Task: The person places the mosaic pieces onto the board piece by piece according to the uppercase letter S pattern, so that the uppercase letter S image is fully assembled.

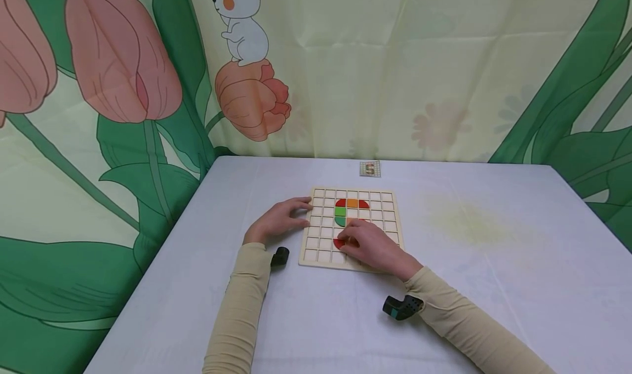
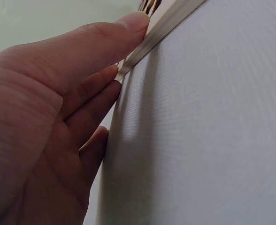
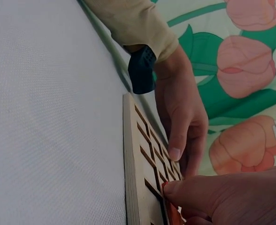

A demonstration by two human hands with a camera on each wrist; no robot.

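Note:
A square wooden grid board (image 1: 323, 265) lies on the table. Red (image 1: 340, 203) and orange (image 1: 352, 203) pieces fill cells in its upper part, with a light green square (image 1: 340, 211) and a dark green rounded piece (image 1: 340, 221) below. My right hand (image 1: 370, 245) reaches over the lower middle, thumb and fingertip pinching a red rounded piece (image 1: 338, 243) at a cell; the right wrist view shows the thumb against its red edge. The palm covers several cells. At the board's left edge, my left hand (image 1: 278, 219) rests with its thumb and extended fingertips touching the frame.
A small card (image 1: 370, 169) with a printed grid pattern lies beyond the board near the table's far edge. White cloth covers the table (image 1: 469, 308). A curtain (image 1: 375, 78) with printed tulips hangs behind. Each wrist carries a black camera (image 1: 280, 257).

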